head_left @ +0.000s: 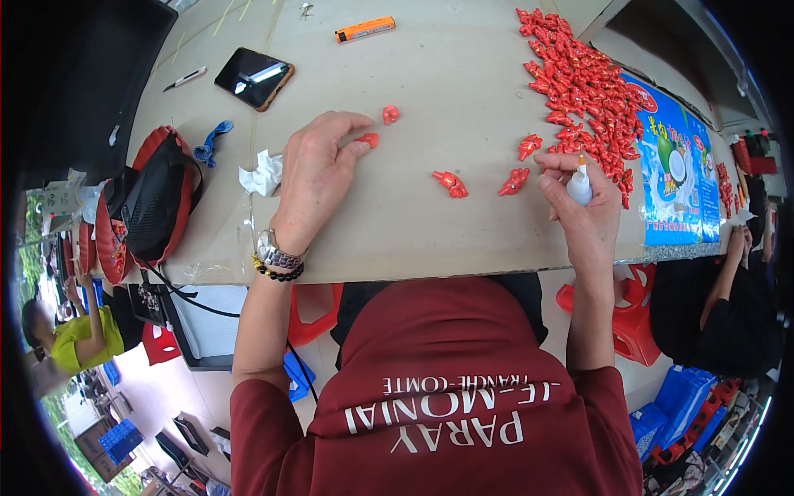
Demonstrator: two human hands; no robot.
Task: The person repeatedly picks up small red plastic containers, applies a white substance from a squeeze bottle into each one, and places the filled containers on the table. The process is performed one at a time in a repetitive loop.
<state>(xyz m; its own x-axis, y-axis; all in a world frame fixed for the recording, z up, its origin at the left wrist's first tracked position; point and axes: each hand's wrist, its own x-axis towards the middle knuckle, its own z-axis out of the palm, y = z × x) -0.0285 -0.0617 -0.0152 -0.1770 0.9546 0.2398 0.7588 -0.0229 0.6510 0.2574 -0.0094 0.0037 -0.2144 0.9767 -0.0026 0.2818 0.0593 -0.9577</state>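
Between the thumb and forefinger of my left hand [318,161] is a small glossy red figurine [370,140]. Just beyond it lies another red figurine [390,114]. My right hand [589,217] is closed around a small white squeeze bottle [579,190], its thin orange-tipped nozzle pointing away from me. Left of that hand, a few red figurines [514,182] lie apart on the table [397,227]. A large heap of the same figurines [583,91] spreads beyond the right hand. Fine details of the held figurine are hidden by my fingers.
A crumpled white tissue [263,174] sits beside my left wrist. Farther left are a phone [254,78], a utility knife [185,78], a blue scrap [214,140] and a black-and-red bag [159,198]. An orange box [365,30] lies at the far side; a blue printed sheet [680,178] borders the heap.
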